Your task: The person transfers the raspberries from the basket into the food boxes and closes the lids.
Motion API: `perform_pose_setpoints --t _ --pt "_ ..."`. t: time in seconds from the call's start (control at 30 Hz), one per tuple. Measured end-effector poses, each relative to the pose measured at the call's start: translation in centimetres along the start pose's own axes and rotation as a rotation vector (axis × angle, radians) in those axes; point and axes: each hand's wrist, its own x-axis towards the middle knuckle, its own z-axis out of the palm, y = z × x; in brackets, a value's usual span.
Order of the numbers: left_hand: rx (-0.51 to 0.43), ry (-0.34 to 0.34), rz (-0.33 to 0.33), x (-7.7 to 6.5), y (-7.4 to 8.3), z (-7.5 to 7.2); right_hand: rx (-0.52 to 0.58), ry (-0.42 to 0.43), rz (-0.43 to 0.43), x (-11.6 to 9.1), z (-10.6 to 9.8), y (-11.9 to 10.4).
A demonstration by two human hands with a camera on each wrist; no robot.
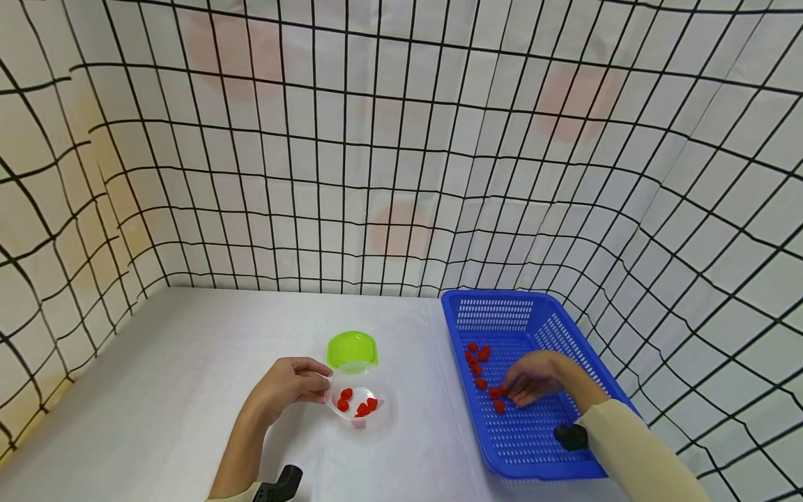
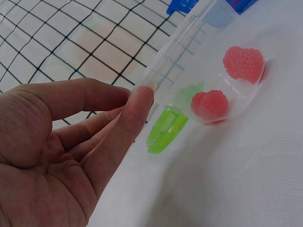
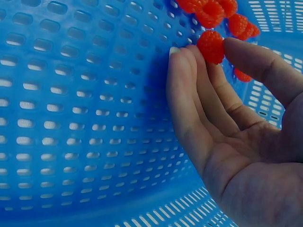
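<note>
My left hand [image 1: 291,382] pinches the near-left rim of a clear plastic bowl [image 1: 371,382] between thumb and fingers. Several red raspberries [image 1: 362,409] lie inside it, two of them showing through the wall in the left wrist view. My right hand [image 1: 534,376] reaches down into a blue perforated basket [image 1: 521,457]. In the right wrist view, a raspberry [image 3: 211,46] is pinched between its thumb and fingertips, close over the basket floor. Other raspberries [image 1: 475,369] lie loose along the basket's left side, just beyond the hand.
A bright green lid [image 1: 351,346] lies on the white-covered table [image 1: 188,376] just behind the bowl. The basket stands at the right of the table. Black netting [image 1: 401,160] over white sheeting rises at the back and both sides.
</note>
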Motion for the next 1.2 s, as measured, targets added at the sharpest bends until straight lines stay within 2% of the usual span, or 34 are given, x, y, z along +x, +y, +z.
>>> perform_pose_setpoints --t 0.17,0.4,0.63,0.87,1.2 --pt "-0.001 -0.004 -0.002 0.0 -0.1 0.0 0.022 0.018 -0.023 -0.4 -0.8 -0.4" --pt "0.008 0.004 -0.010 0.0 0.0 -0.1 0.027 0.023 -0.112 -1.0 -1.5 -1.7" --pt "0.014 0.008 -0.015 -0.1 0.2 -0.1 0.042 0.036 -0.173 -1.8 -1.7 -3.7" --pt "0.018 0.007 -0.011 -0.1 0.2 -0.1 0.071 0.018 -0.270 -3.0 -1.9 -6.4" --pt "0.020 -0.004 0.003 -0.1 0.2 -0.1 0.030 -0.040 -0.396 -4.3 0.1 -10.6"
